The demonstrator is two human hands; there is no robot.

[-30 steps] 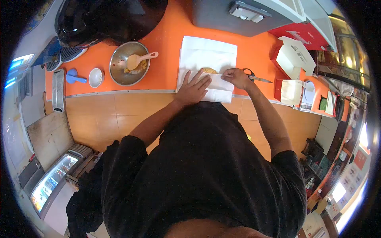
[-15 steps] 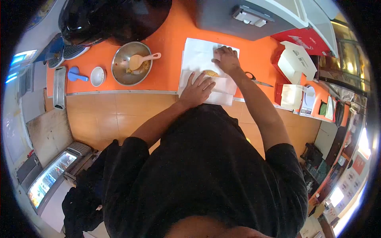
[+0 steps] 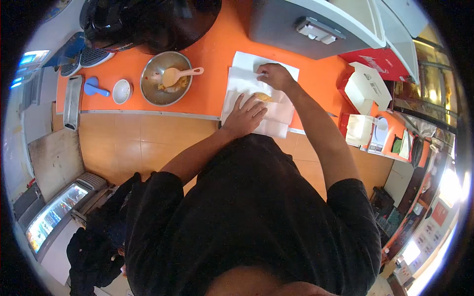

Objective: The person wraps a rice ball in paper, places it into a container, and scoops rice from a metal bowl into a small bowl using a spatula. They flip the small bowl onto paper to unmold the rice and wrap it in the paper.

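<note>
White paper sheets (image 3: pixel 242 74) lie stacked on the orange counter in front of me. A small golden-brown piece of food (image 3: pixel 262 96) rests on them, between my hands. My left hand (image 3: pixel 245 118) lies flat on the near left part of the paper with fingers spread, its fingertips close to the food. Beyond the food, my right hand (image 3: pixel 276 78) has its fingers curled and pinched at the upper part of the top sheet. Its fingertips are small in view, and the forearm crosses the right side of the paper.
Left of the paper stands a steel bowl (image 3: pixel 148 89) with a pink rice paddle (image 3: pixel 173 76) and food scraps. Further left are a white bowl (image 3: pixel 122 92), a blue scoop (image 3: pixel 94 88) and a metal tray (image 3: pixel 73 106). Open cartons (image 3: pixel 363 89) stand right, below a grey box (image 3: pixel 286 29).
My right hand has drawn its fingers in from a flat reach to a pinch and shifted left. My left hand stays on the paper. The scissors are now mostly behind my right forearm.
</note>
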